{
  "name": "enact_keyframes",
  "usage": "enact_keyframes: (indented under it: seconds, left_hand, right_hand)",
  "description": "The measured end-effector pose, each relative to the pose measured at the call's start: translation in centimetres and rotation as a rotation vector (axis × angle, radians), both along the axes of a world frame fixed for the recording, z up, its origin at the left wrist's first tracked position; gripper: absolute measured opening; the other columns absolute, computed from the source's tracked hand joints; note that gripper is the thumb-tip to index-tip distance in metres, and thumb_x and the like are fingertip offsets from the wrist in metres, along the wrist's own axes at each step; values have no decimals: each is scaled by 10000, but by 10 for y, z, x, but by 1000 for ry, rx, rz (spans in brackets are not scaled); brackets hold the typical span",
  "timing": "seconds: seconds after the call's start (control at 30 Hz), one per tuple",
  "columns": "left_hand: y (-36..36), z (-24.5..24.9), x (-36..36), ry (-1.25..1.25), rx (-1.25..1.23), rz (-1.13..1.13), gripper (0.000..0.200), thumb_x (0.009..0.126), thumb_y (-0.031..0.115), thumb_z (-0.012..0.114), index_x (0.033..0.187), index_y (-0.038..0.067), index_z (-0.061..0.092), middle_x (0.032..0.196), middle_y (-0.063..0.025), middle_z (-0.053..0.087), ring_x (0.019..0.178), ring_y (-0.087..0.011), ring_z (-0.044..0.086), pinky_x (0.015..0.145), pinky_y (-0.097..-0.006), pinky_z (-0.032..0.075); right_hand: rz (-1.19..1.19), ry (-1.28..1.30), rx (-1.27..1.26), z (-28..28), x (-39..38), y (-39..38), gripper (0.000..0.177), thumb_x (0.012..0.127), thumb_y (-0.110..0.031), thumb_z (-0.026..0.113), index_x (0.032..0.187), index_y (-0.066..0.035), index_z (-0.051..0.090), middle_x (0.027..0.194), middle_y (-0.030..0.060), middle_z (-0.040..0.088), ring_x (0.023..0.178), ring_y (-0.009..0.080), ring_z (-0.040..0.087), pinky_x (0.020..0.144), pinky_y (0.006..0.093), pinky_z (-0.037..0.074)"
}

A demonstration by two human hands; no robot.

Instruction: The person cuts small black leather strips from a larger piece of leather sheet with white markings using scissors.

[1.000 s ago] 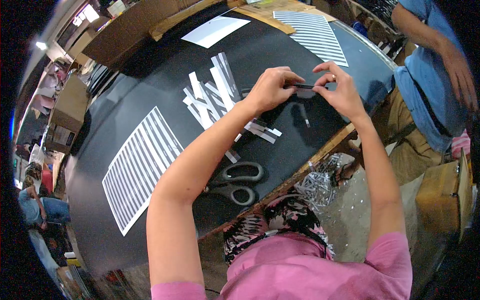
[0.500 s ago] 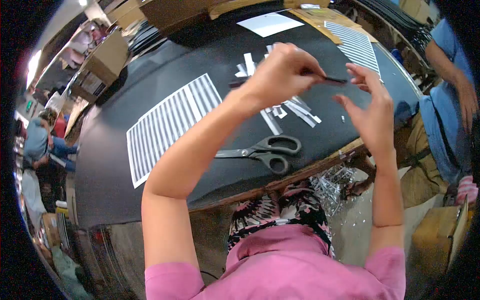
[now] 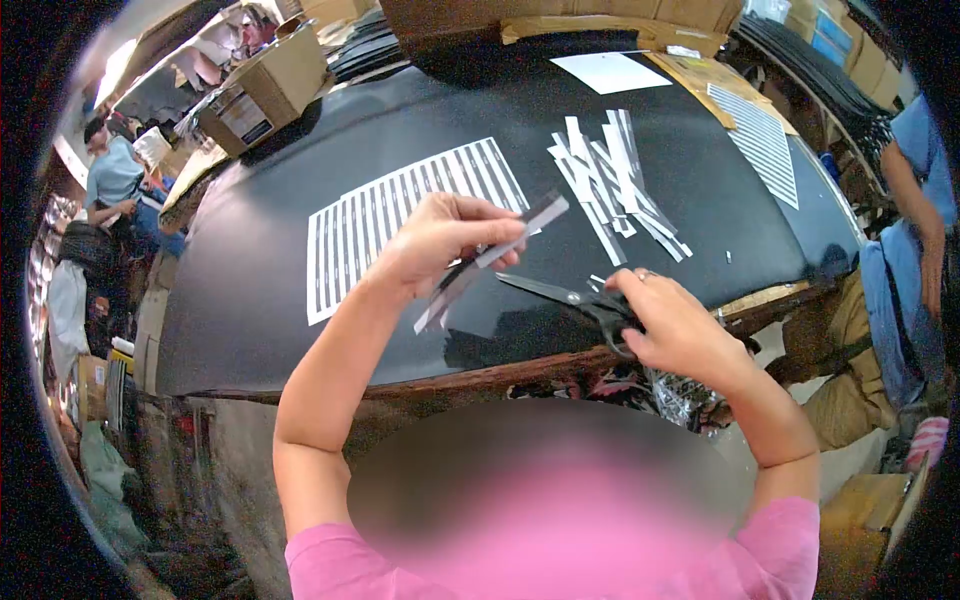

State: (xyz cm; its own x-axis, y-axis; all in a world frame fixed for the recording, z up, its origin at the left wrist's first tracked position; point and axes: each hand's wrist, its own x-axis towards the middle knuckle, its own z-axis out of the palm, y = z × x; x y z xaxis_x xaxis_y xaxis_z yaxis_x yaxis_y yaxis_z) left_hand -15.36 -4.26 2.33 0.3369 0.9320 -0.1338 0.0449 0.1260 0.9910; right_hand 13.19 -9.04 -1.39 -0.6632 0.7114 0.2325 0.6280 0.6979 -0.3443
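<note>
Holding narrow grey-and-white striped strips (image 3: 548, 210) in the left hand (image 3: 445, 235), pinched between thumb and fingers, above the black-topped table (image 3: 250, 290). Extending past the fingers to the right with one length; dangling below the palm with darker, pale-tipped lengths. Unable to tell the exact count in the grip.

Gripping large metal scissors with dark looped handles (image 3: 573, 297) in the right hand (image 3: 680, 325), fingers closed at the loops, thumb on the near side. Pointing left with the blades, tip near the left fingers and just below the held strips. Unable to tell whether fully closed at the blades.

Lying on the table beyond the left hand: a white sheet with dark parallel stripes (image 3: 410, 195), partly hidden by that hand. Heaped loosely beyond the scissors: cut white-and-grey strips (image 3: 603, 165), well apart from the left fingers. Resting farther back: a plain white sheet (image 3: 610, 73) and, at far right, a second striped sheet (image 3: 765, 150).
</note>
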Motion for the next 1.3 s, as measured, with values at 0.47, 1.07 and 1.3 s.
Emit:
enact_keyframes:
  seconds: [0.47,1.07,1.3]
  left_hand:
    - [-41,-37,41,-108,-276,-126,228,794,113,745,928,-56,673,803,-121,686,697,-163,667,637,-256,542]
    - [-52,-51,75,-108,-352,-246,211,801,106,742,930,-49,680,796,-123,695,669,-159,681,630,-261,558]
    - [-50,-51,77,-84,-362,-274,215,799,101,742,929,-57,677,801,-129,696,670,-157,682,623,-260,553]
  right_hand:
    - [-621,571,-758,-23,58,-105,659,619,-147,877,1157,-29,515,666,-8,586,636,42,557,548,220,418]
    - [-447,659,-991,-22,35,-107,576,691,-309,842,1073,-30,513,732,9,566,637,70,512,554,245,435]
    - [-451,733,-1033,-16,32,-102,744,650,-436,854,1123,-11,469,700,30,554,577,85,556,499,219,466]
